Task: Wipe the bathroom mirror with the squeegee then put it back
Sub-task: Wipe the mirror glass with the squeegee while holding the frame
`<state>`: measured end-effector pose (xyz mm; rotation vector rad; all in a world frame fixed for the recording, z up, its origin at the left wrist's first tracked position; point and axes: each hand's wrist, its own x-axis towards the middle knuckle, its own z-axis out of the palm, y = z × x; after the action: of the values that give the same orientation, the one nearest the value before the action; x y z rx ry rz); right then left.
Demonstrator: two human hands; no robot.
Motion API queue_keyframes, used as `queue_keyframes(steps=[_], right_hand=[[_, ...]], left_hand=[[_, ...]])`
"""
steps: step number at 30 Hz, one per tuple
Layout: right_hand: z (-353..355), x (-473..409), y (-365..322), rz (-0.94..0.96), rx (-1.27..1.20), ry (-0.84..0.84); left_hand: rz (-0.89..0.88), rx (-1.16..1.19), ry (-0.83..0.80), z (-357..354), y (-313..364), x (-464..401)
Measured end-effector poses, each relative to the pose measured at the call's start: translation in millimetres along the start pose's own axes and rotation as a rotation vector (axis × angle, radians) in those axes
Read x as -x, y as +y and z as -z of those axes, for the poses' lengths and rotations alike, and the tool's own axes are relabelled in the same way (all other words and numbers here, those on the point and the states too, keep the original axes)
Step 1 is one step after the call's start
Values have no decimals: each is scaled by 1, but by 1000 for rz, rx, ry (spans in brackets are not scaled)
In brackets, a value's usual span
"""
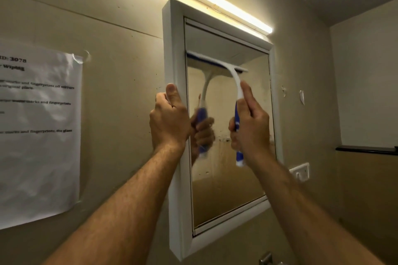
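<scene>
A white-framed bathroom mirror (230, 178) hangs on the beige wall, its glass smeared and spotted. The squeegee (234, 79) has a white curved neck and a blue and white handle. Its blade lies flat against the upper part of the glass, running from the frame's left inner edge toward the middle. My right hand (251, 122) is shut on the handle, index finger stretched up along the neck. My left hand (170, 116) grips the left side of the mirror frame (174, 49), thumb pointing up. The glass reflects the squeegee and my hand.
A lit tube light (215, 2) runs above the mirror. A printed paper sheet (38, 131) is taped to the wall at left. A white switch plate (301, 171) sits right of the frame, a dark ledge (366, 149) farther right, and a metal fitting (266, 259) below.
</scene>
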<state>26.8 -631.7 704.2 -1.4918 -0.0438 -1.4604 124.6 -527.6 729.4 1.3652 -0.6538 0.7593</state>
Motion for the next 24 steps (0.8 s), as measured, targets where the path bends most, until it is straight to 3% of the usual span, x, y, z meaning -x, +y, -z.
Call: queue_keyframes(steps=[5, 13, 24], right_hand=[[5, 26, 19, -25, 11, 12], [-12, -15, -19, -33, -24, 16], [24, 71, 44, -82, 53, -24]], left_hand=[[-1, 27, 1, 1, -2, 0], [-7, 21, 16, 0, 0, 1], [5, -10, 27, -1, 1, 0]])
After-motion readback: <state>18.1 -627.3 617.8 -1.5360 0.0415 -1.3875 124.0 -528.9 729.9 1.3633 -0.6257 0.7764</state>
